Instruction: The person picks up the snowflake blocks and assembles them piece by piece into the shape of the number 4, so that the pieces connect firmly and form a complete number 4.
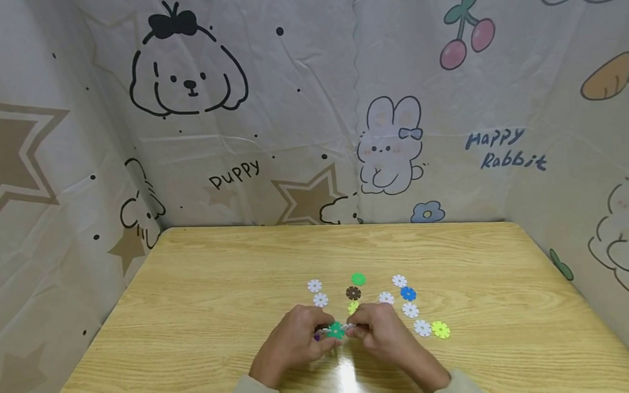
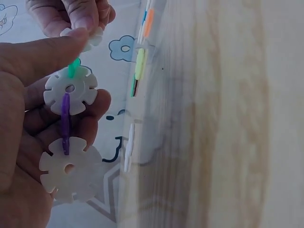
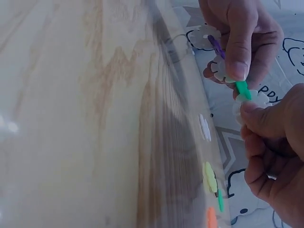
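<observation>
A chain point(image 2: 65, 126) of five notched, flower-shaped plastic discs, slotted crosswise edge into edge, spans the two hands above the near part of the table point(image 1: 204, 304). Three are milky white, one is green point(image 1: 336, 327), one purple. The left hand point(image 1: 296, 339) grips the chain between thumb and curled fingers; the right hand point(image 1: 386, 334) pinches the white end disc point(image 3: 262, 97).

Beyond the hands and to their right, eleven loose discs show on the tabletop: six whitish point(image 1: 407, 309), two yellow point(image 1: 441, 325), one green, one brown point(image 1: 349, 293), one blue point(image 1: 405, 294). An orange edge point(image 3: 212, 218) shows in the wrist views; which disc it is from above, I cannot tell.

The table has smooth, yellowish wood grain, rounded far corners and glare near the hands. Creased pale cloth point(image 1: 301, 122) hangs behind and at both sides, printed with dogs, rabbits, cherries, a carrot and brown stars.
</observation>
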The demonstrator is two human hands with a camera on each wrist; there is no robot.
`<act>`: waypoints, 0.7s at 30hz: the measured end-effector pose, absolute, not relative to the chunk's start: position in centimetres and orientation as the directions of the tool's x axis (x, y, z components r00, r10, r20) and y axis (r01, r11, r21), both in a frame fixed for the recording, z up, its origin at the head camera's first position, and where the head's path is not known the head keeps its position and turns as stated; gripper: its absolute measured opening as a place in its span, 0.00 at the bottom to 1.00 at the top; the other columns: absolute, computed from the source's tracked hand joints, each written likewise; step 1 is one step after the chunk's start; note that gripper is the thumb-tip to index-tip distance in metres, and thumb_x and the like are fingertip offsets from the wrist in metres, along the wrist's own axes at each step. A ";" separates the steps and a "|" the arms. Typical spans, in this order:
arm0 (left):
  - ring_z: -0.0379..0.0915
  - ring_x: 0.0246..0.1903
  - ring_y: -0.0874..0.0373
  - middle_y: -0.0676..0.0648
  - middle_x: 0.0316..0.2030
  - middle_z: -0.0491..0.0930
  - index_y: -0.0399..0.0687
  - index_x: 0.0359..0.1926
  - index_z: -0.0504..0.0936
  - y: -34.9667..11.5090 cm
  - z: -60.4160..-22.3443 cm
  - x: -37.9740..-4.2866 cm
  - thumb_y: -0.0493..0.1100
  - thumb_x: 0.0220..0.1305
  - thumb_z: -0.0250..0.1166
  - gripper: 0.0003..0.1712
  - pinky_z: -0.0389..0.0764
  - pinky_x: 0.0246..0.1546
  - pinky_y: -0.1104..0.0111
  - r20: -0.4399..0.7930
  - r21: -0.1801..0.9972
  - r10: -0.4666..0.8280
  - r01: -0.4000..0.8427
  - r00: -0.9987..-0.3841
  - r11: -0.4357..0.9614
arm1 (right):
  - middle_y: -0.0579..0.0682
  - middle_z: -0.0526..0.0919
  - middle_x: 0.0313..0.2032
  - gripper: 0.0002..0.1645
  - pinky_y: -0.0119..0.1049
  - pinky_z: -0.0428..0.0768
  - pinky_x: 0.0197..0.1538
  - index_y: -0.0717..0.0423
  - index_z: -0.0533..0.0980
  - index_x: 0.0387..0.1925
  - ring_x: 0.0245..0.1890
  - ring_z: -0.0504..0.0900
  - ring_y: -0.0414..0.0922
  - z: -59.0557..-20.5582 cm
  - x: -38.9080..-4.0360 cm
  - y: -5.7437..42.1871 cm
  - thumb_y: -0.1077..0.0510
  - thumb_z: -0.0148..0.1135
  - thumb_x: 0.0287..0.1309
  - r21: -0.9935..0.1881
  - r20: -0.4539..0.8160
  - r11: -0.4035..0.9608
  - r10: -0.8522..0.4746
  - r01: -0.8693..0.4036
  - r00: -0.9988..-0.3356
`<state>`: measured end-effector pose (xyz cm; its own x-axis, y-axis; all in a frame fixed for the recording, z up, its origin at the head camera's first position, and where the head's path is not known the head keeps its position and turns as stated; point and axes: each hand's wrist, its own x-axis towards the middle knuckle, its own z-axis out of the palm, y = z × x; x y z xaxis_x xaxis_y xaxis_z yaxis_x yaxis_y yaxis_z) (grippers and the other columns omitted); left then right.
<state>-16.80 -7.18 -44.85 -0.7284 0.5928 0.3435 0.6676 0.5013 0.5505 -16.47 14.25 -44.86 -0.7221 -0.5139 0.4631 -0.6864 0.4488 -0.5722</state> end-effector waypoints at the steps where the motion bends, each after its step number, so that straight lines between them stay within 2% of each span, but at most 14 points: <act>1: 0.57 0.18 0.73 0.60 0.17 0.68 0.50 0.22 0.78 -7.2 -44.8 -16.8 0.41 0.52 0.78 0.14 0.61 0.17 0.80 0.344 0.550 0.597 0.671 -0.725 0.498 | 0.42 0.80 0.23 0.05 0.26 0.76 0.25 0.59 0.86 0.25 0.23 0.73 0.31 -44.8 -16.5 14.2 0.70 0.75 0.45 -0.566 0.464 0.451 -0.517 -0.690 -0.719; 7: 0.61 0.19 0.73 0.63 0.18 0.70 0.50 0.24 0.81 -7.2 -44.6 -16.9 0.40 0.51 0.79 0.12 0.67 0.19 0.79 0.307 0.587 0.587 0.635 -0.749 0.503 | 0.41 0.80 0.23 0.04 0.26 0.76 0.24 0.59 0.86 0.27 0.22 0.72 0.31 -44.5 -16.5 14.3 0.68 0.75 0.48 -0.579 0.436 0.459 -0.524 -0.674 -0.731; 14: 0.62 0.19 0.73 0.64 0.19 0.70 0.49 0.29 0.84 -7.6 -44.3 -17.2 0.40 0.54 0.77 0.08 0.68 0.20 0.79 0.235 0.644 0.595 0.582 -0.769 0.497 | 0.38 0.77 0.23 0.03 0.27 0.74 0.24 0.55 0.85 0.28 0.22 0.70 0.30 -43.9 -16.5 14.3 0.65 0.73 0.52 -0.601 0.381 0.477 -0.535 -0.641 -0.754; 21: 0.72 0.26 0.72 0.62 0.27 0.79 0.47 0.36 0.87 -7.6 -44.3 -17.3 0.45 0.58 0.76 0.09 0.76 0.29 0.76 0.186 0.682 0.593 0.537 -0.784 0.496 | 0.37 0.76 0.24 0.04 0.28 0.74 0.24 0.55 0.84 0.29 0.23 0.70 0.31 -43.6 -16.6 14.3 0.65 0.73 0.53 -0.610 0.328 0.497 -0.551 -0.617 -0.767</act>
<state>-17.34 -7.61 -44.27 -0.7836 0.5928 0.1858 0.5370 0.4960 0.6824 -16.61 14.27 -43.60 -0.7674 -0.5510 0.3279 -0.6174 0.4971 -0.6097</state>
